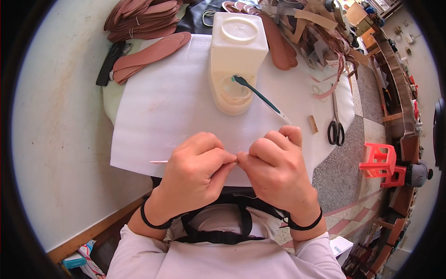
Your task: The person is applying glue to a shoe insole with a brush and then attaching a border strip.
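Observation:
My left hand (195, 165) is closed in a pinch, and the end of a thin pale pink strip (159, 162) sticks out past its left side. My right hand (278, 167) is also closed, thumb and forefinger meeting the left fingertips. A tiny brownish bit shows where the fingertips meet; the rest is covered by my fingers. Just beyond my hands stands a white plastic glue container (234, 60) with a low round opening at its front. A dark green brush (260, 95) leans in that opening, its pale handle end pointing toward my right hand.
The white sheet (162, 111) covers the table. Brown insoles (144, 18) lie stacked at the far left, with loose insoles (148, 56) nearer. Black-handled scissors (336, 132) and a small tan piece (313, 124) lie to the right. Scrap strips (320, 37) pile up far right; red stools (378, 160) stand beyond.

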Tool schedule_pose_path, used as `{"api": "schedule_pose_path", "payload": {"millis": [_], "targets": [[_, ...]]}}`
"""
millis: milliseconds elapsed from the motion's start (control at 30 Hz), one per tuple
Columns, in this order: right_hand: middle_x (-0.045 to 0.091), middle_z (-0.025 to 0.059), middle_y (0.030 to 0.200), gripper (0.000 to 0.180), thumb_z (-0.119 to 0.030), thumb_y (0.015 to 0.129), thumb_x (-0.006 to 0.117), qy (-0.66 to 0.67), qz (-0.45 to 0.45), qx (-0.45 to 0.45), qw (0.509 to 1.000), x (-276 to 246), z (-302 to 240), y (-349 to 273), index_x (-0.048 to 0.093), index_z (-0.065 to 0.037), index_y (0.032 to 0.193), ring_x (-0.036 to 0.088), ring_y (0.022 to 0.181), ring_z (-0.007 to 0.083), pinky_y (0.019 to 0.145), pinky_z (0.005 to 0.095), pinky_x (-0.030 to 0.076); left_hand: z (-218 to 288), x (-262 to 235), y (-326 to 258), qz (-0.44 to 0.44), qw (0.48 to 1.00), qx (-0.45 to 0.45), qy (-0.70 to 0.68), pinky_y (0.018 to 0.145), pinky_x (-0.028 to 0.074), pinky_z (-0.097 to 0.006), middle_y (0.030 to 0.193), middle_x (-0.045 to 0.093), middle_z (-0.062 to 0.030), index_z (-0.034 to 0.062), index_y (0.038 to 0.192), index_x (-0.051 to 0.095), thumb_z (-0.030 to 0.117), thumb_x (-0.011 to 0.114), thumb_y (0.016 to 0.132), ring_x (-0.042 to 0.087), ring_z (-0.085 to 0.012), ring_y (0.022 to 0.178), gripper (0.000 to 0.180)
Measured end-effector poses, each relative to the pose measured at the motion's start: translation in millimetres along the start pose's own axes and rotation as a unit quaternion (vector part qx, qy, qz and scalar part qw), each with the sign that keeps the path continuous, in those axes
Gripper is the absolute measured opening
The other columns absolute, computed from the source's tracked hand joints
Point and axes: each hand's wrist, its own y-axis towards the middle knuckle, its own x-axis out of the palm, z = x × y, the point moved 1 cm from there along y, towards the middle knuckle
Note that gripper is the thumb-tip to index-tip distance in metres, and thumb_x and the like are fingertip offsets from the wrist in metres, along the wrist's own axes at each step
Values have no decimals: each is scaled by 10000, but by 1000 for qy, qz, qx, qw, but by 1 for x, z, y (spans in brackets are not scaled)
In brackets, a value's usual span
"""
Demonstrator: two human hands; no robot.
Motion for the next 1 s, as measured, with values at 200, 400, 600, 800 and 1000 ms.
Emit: {"api": "schedule_pose_path", "payload": {"millis": [200,400,600,800,1000], "targets": [[517,-18,770,161,-99,721,793,12,24,20,999,-7,23,-9,761,-127,876,537,725,178,823,377,365,-2,-1,5,0,1000,-15,-10,586,455,-349,809,624,-110,5,865,727,-74,763,768,598,-256,689,131],[545,-28,764,189,-89,714,847,39,51,33,997,-3,26,-13,784,-134,887,536,707,174,808,379,358,-2,-3,8,-15,999,-35,-3,592,467,-348,813,613,-112,4,855,713,-62,755,773,601,-255,691,113],[550,-21,776,191,-77,713,837,34,50,38,997,-1,24,-15,775,-119,889,553,722,178,812,378,363,-5,-1,7,-2,999,-31,-22,564,459,-342,816,622,-113,4,849,714,-58,783,753,596,-241,647,133],[569,-12,799,193,-91,722,849,39,37,51,997,-3,25,-15,783,-108,903,555,732,184,812,377,371,-6,-3,13,-27,1000,-9,-11,533,433,-325,777,617,-106,7,840,724,-48,814,759,600,-225,644,132],[633,45,936,408,-179,741,877,43,140,110,983,-30,24,-8,773,-82,1124,589,834,227,880,384,393,14,-26,12,71,995,-63,-35,587,482,-312,802,664,-102,27,848,732,-19,834,764,632,-209,691,140]]}}
